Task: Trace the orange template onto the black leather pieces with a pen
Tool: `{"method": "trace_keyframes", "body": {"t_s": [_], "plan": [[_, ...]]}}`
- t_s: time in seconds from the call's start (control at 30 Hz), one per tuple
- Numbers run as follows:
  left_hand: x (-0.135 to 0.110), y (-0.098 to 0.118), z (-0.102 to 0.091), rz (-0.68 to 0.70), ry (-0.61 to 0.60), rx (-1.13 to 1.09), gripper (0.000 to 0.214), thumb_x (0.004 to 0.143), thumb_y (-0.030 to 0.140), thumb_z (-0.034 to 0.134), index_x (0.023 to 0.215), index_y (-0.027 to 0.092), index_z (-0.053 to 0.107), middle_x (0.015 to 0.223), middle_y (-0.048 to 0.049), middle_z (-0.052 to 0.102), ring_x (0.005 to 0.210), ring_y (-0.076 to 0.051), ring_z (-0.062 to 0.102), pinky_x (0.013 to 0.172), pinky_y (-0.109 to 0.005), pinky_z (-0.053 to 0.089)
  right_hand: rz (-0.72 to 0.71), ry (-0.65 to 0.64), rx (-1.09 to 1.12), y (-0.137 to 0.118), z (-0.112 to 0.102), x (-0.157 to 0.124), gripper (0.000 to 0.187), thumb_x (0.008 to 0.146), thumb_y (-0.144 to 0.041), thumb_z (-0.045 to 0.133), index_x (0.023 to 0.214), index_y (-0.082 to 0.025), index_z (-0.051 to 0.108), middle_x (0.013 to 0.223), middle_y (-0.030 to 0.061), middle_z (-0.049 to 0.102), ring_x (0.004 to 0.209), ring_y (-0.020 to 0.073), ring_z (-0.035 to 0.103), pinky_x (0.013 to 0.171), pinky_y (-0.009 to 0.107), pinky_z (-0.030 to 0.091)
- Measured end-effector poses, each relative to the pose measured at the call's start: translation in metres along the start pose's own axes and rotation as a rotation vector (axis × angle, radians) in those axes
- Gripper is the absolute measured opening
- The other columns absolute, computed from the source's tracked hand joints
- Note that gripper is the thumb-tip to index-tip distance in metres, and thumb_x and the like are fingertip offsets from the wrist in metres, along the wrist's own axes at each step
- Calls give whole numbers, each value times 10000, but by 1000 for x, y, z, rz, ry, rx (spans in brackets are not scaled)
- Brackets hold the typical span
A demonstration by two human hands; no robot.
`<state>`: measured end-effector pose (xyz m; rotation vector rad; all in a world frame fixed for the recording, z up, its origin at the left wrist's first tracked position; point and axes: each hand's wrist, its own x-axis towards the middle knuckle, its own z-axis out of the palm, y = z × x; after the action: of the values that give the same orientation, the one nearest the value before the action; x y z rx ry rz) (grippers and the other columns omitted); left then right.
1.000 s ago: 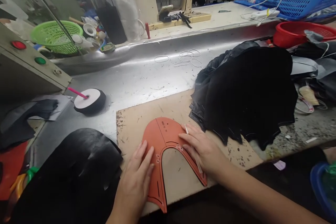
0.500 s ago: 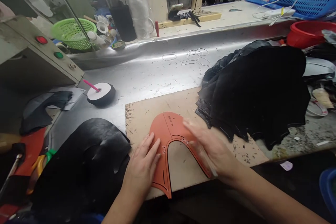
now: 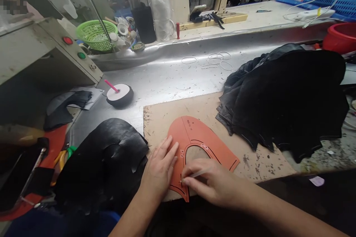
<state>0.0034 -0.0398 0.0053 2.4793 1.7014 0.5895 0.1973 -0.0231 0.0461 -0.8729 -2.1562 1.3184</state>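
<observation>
An orange U-shaped template (image 3: 178, 129) with narrow slots and printed marks lies on a tan board (image 3: 155, 114). A dark edge shows along its inner curve. My left hand (image 3: 160, 163) lies on the template's left arm with fingers stretched out, pressing it flat. Pinched in my right hand (image 3: 214, 181) is a thin, pale pen (image 3: 201, 172), its tip down by the slot in the template's lower left arm. Black leather pieces (image 3: 111, 137) lie left of my left hand, and a large stack of black leather pieces (image 3: 286, 96) sits to the right.
A roll of black tape (image 3: 121, 96) with a pink stick stands on the metal table (image 3: 172, 81). Thin loops (image 3: 219, 61) lie behind the board. A machine housing (image 3: 52, 52) with red and green buttons is at left. Baskets (image 3: 97, 35) and a red basin (image 3: 340, 37) stand farther back.
My right hand has moved from the template's right arm across to its lower left arm, with the pen tip down there. My left hand stays on the template. The camera view has shifted left.
</observation>
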Motion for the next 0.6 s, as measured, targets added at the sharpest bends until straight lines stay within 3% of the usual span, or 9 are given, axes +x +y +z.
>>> {"method": "trace_keyframes", "body": {"t_s": [0.27,0.4,0.5,0.6], "plan": [[0,1,0,-18,-2,-5,367,913,205,394,1251,222,539,1348,-96,528,1239,-228,489,985,-406,464,-206,-93,-110,-3,20,6,122,881,-138,525,928,-159,636,899,32,683,855,144,599,791,234,449],[-1,1,1,-26,7,-24,378,909,204,403,1263,245,529,1359,-86,518,1245,-231,483,998,-420,450,-89,-141,-277,-12,10,1,135,854,-156,516,757,-171,609,701,17,633,685,146,576,626,241,433],[-2,0,1,-10,13,-20,383,905,201,415,1271,239,522,1358,-86,520,1248,-231,480,1004,-414,444,14,-151,-210,-13,0,-2,170,845,-139,496,716,-179,598,629,-7,600,589,113,555,561,211,413],[-1,-1,1,18,33,6,373,904,213,426,1262,229,529,1345,-93,532,1229,-231,500,988,-403,458,15,30,-76,-1,-7,4,176,889,-178,465,852,-186,636,779,10,667,714,121,613,678,209,460]]}}
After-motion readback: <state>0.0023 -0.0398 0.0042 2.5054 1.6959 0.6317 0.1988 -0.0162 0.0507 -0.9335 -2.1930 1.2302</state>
